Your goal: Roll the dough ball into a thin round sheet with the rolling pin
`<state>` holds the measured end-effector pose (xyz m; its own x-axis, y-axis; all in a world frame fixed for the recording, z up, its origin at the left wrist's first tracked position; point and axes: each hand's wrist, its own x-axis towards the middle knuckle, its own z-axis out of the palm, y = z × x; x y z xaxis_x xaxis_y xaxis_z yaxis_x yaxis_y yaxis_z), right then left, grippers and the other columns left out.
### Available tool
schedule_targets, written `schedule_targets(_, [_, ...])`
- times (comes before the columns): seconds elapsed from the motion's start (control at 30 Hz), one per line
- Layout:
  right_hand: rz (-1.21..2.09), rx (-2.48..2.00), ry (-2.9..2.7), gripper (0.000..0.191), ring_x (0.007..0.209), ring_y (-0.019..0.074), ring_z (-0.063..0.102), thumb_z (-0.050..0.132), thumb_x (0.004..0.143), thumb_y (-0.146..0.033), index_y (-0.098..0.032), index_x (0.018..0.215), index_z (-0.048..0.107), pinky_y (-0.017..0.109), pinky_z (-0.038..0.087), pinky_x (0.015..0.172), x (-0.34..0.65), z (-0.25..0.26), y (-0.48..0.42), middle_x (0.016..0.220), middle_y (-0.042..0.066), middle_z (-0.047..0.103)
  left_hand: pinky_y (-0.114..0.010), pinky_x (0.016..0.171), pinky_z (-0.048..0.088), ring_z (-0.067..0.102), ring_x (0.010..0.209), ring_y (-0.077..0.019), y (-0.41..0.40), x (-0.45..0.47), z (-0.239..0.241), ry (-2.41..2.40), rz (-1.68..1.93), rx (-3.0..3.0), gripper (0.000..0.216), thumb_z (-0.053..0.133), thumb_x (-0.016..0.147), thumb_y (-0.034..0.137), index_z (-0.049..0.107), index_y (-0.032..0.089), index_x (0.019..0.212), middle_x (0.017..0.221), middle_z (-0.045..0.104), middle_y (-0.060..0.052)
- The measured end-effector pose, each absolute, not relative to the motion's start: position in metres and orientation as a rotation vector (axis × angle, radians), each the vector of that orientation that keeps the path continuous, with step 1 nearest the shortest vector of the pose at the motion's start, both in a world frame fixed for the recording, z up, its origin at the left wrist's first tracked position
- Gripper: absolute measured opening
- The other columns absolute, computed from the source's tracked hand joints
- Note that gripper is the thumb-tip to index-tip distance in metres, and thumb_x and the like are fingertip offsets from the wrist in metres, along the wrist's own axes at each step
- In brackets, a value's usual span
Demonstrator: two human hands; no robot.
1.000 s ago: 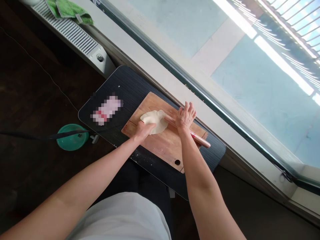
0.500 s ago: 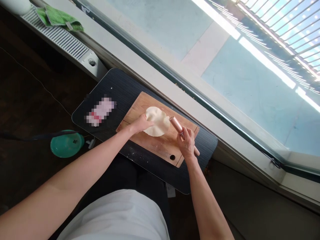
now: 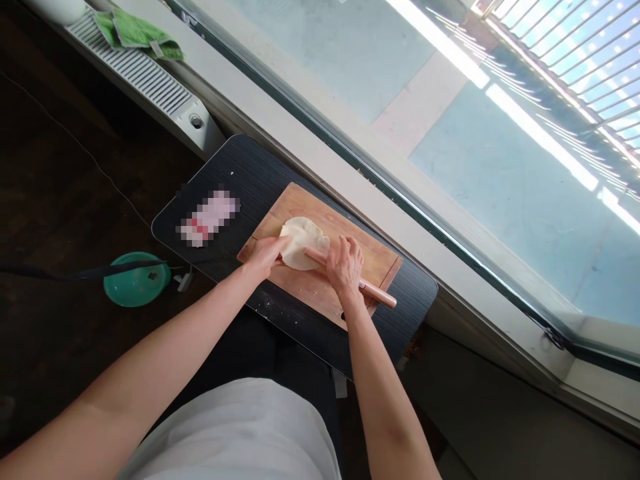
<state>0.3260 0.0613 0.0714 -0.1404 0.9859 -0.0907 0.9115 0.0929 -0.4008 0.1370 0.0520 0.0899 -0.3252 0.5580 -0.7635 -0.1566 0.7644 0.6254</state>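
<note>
A thin, round sheet of dough [image 3: 301, 235] lies on a wooden cutting board [image 3: 295, 200]. At the dough's left edge is my left hand [image 3: 265, 257], closed on the rim with the thumb over it. My right hand [image 3: 345, 265] is wrapped over a wooden rolling pin [image 3: 379, 294] from above. The pin's left end rests on the dough's right side, and its other end reaches past the board's right part. My right palm hides the pin's middle.
The board lies on a small black table [image 3: 215, 170] below a window sill. Left on the table is a blurred pinkish item [image 3: 210, 217]. A green basin [image 3: 135, 283] stands on the floor. A green cloth [image 3: 137, 33] lies on the radiator [image 3: 145, 77].
My right hand has brought the rolling pin left and down, from beside the dough onto its right side. My left hand and the dough have shifted slightly left.
</note>
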Motion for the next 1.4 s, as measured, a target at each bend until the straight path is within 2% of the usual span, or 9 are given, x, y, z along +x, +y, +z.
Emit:
schedule_targets(0.07, [0.529,-1.938,-2.14,0.044,0.137,0.0267,0.038,0.038,0.096,-0.029,-0.014,0.136,0.049,0.048,0.033,0.11,0.306,0.065,0.066,0.145,0.018,0.047,-0.028,0.065,0.056,0.068,0.072,-0.0182,0.04,0.145,0.088,1.782,0.725,0.307,0.027,0.067,0.07,0.037,0.067,0.014,0.084,0.078,0.072,-0.008])
schedule_targets(0.2, [0.456,-1.966,-2.17,0.049,0.145,0.0295,0.027,0.038,0.097,-0.031,-0.012,0.141,0.046,0.051,0.026,0.116,0.282,0.054,0.056,0.151,0.017,0.042,-0.027,0.06,0.052,0.063,0.064,-0.0169,0.031,0.159,0.081,1.862,0.676,0.35,0.02,0.068,0.062,0.025,0.064,0.015,0.079,0.071,0.067,-0.003])
schedule_targets(0.43, [0.349,-2.097,-2.073,0.056,0.147,0.0309,0.025,0.036,0.095,-0.028,-0.005,0.145,0.041,0.055,0.022,0.118,0.293,0.052,0.093,0.155,0.021,0.036,-0.024,0.062,0.043,0.057,0.066,-0.0157,0.031,0.15,0.078,2.07,0.599,0.7,0.005,0.06,0.065,0.02,0.055,0.019,0.066,0.061,0.056,0.003])
schedule_targets(0.63, [0.387,-1.85,-2.319,0.052,0.146,0.0284,0.028,0.037,0.095,-0.029,-0.012,0.143,0.047,0.054,0.023,0.118,0.292,0.051,0.073,0.151,0.017,0.044,-0.026,0.068,0.046,0.063,0.073,-0.0191,0.032,0.149,0.083,1.992,0.62,0.709,0.02,0.06,0.065,0.016,0.063,0.019,0.085,0.074,0.067,0.0])
schedule_targets(0.8, [0.322,-2.023,-2.174,0.056,0.147,0.0305,0.024,0.038,0.093,-0.025,-0.008,0.146,0.04,0.059,0.021,0.117,0.297,0.052,0.092,0.156,0.021,0.034,-0.027,0.074,0.05,0.067,0.082,-0.0221,0.033,0.149,0.087,1.985,0.567,0.742,0.029,0.063,0.067,0.011,0.065,0.021,0.094,0.084,0.07,-0.002])
schedule_targets(0.97, [0.406,-1.9,-2.286,0.052,0.145,0.0288,0.029,0.036,0.095,-0.029,-0.012,0.143,0.047,0.055,0.024,0.117,0.293,0.052,0.069,0.15,0.017,0.045,-0.027,0.08,0.052,0.068,0.092,-0.023,0.034,0.148,0.093,1.956,0.569,0.752,0.036,0.062,0.069,0.008,0.065,0.02,0.103,0.094,0.072,-0.004])
schedule_targets(1.03, [0.371,-1.946,-2.237,0.055,0.147,0.0298,0.026,0.038,0.093,-0.028,-0.009,0.145,0.043,0.057,0.022,0.118,0.294,0.052,0.075,0.152,0.019,0.041,-0.027,0.083,0.052,0.068,0.095,-0.0232,0.034,0.147,0.095,1.938,0.574,0.767,0.041,0.062,0.07,0.007,0.065,0.02,0.108,0.096,0.073,-0.004])
schedule_targets(1.17, [0.338,-2.049,-2.11,0.059,0.148,0.0304,0.022,0.035,0.091,-0.024,-0.004,0.146,0.037,0.059,0.022,0.117,0.297,0.052,0.095,0.155,0.023,0.034,-0.028,0.085,0.052,0.068,0.098,-0.0242,0.034,0.145,0.097,1.944,0.53,0.761,0.042,0.062,0.07,0.007,0.065,0.019,0.109,0.099,0.073,-0.005])
schedule_targets(1.4, [0.348,-2.005,-2.201,0.057,0.146,0.0292,0.027,0.036,0.092,-0.026,-0.009,0.146,0.041,0.056,0.023,0.117,0.297,0.051,0.086,0.153,0.019,0.04,-0.03,0.087,0.052,0.067,0.098,-0.0226,0.034,0.147,0.097,1.916,0.56,0.803,0.046,0.058,0.071,0.005,0.062,0.017,0.116,0.103,0.073,-0.006])
